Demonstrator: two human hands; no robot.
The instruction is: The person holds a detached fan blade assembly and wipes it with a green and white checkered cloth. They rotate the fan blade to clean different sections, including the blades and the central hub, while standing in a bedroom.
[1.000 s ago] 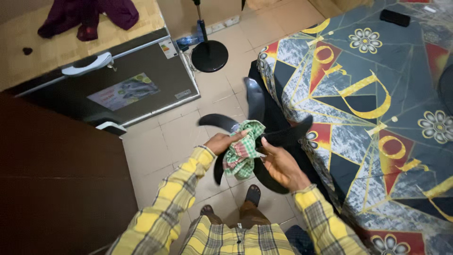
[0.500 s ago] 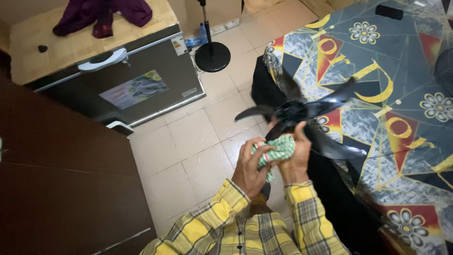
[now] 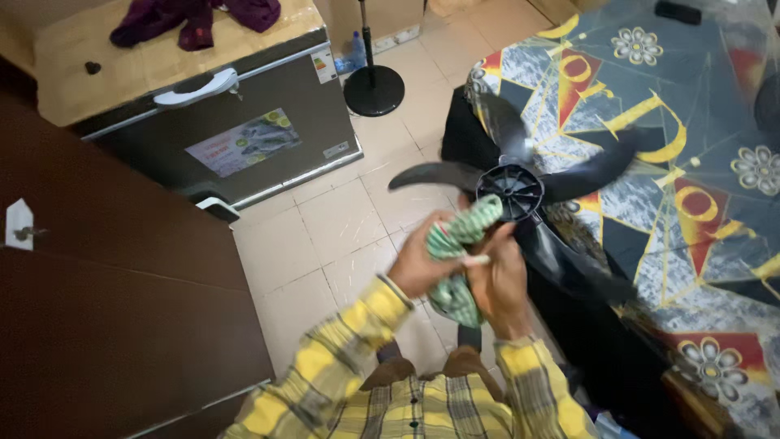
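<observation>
- Left hand (image 3: 421, 262): raised in front of the chest, its fingers curled tight around a green-and-white checked cloth (image 3: 457, 244); the sleeve is yellow plaid.
- Right hand (image 3: 497, 280): just beside the left one and touching the same cloth; its fingers are closed about the lower part of the bundle, at the base of the fan blade. Motion blur hides whether they also pinch the blade itself.
- Black fan blade (image 3: 510, 191): a plastic propeller with several curved vanes and a round ribbed hub, held in the air above the tiled floor (image 3: 325, 236) and against the edge of the bed. The hub faces the camera; one vane points left over the floor, others reach over the bed.
- Checked cloth: bunched between both hands, its upper end pressed against the lower left side of the hub.
- Bed (image 3: 699, 187): at the right, covered by a patterned spread in grey, red and yellow with flower motifs; a dark flat object (image 3: 678, 11) lies near its far corner.
- Chest freezer (image 3: 219, 122): at upper left, dark-fronted with a white handle; purple clothing (image 3: 195, 15) lies on its lid.
- Fan stand (image 3: 374, 85): a round black base with an upright pole, on the floor between freezer and bed, well apart from the hands.
- Dark wooden panel (image 3: 106, 309): fills the left foreground.
</observation>
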